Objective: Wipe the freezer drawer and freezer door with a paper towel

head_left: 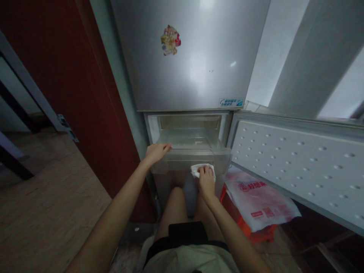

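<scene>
A clear plastic freezer drawer [196, 154] is pulled partway out of the lower compartment of a silver refrigerator [187, 76]. My left hand [157, 152] grips the drawer's top edge at its left corner, fingers curled over the rim. In my right hand [207, 180] is a white cloth [196, 169], bunched under the fingers and pressed to the lower right of the drawer's front. The part of the cloth under my palm is hidden.
The freezer door [295, 163] stands wide open on the right. Below it, a white plastic bag with red print [261, 201] lies on an orange stool [257, 236]. A dark red door [71, 76] is close on the left.
</scene>
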{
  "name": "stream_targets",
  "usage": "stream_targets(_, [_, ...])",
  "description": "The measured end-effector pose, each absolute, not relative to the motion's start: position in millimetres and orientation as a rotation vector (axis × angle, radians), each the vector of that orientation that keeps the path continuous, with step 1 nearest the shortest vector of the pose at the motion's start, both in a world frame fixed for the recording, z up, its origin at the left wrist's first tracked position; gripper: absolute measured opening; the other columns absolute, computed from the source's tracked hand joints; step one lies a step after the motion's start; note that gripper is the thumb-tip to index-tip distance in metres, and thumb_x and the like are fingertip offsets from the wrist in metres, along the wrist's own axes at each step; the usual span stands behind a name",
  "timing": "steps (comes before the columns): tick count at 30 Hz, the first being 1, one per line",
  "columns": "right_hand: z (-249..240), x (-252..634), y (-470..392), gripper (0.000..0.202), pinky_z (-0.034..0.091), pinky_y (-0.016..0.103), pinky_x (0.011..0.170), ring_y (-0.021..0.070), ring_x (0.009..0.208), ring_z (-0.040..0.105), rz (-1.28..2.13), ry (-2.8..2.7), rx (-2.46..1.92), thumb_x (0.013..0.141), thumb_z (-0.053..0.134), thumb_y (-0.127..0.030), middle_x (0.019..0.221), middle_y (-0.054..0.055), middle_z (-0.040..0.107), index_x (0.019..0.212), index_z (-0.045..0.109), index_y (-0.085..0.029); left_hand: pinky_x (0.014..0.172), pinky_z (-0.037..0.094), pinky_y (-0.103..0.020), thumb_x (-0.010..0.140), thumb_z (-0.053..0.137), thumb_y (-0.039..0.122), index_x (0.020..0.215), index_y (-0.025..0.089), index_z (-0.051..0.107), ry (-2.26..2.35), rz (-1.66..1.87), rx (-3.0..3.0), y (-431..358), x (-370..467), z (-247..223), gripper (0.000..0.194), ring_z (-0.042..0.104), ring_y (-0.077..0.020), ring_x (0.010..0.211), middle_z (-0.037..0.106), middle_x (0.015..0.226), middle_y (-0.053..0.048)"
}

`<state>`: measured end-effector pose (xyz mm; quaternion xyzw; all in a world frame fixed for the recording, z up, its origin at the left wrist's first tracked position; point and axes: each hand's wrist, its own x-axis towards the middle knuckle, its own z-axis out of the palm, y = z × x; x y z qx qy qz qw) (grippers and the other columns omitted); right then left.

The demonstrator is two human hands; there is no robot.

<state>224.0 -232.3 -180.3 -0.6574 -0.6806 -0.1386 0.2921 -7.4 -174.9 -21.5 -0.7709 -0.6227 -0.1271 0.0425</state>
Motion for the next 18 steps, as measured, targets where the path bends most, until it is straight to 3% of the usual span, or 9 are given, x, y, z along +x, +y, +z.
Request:
stream_targets(7, [-150.7,224.6,-230.8,0.022,0.039,0.031,0.081,0.0239,0.1,0.048,-0.413,-1.812,-1.768,0.092,0.045,-0.013,0.107,0.011,0.057,0.105,0.063,-0.016,0.084,0.047,-0.039,0.095,0.019,0.055,0.114,0.031,0.068,-1.903,-0.395,-2.354,-172.5,-8.4,-23.7,0.058,0.064,-0.0312,0.105,0.072,0.112,-0.008])
stream_targets(18, [-194.7,226.3,-229.8,0.021,0.041,0.03,0.083,0.0237,0.102,0.049,-0.369,-1.83,-1.806,0.091,0.046,-0.012,0.111,0.012,0.056,0.103,0.063,-0.014,0.084,0.047,-0.04,0.094,0.018,0.056,0.114,0.033,0.068,-1.906,-0.373,-2.343,-172.2,-9.4,-23.9,0.059,0.065,-0.0314,0.105,0.072,0.111,-0.007])
